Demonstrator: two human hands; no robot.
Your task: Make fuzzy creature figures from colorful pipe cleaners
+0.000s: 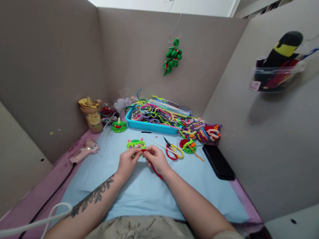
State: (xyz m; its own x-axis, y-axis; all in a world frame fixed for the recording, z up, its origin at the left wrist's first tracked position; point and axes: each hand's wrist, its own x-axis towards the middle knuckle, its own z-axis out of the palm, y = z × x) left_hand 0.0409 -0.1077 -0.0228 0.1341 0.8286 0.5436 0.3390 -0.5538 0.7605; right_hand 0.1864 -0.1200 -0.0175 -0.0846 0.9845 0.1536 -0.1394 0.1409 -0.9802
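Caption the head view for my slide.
Left hand and right hand pinch a red strip; scissors and blue tray lie beyond.

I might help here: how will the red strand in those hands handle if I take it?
The red strand is probably light, being so thin. It seems bendable rather than limp, since its length by the right hand curves smoothly.
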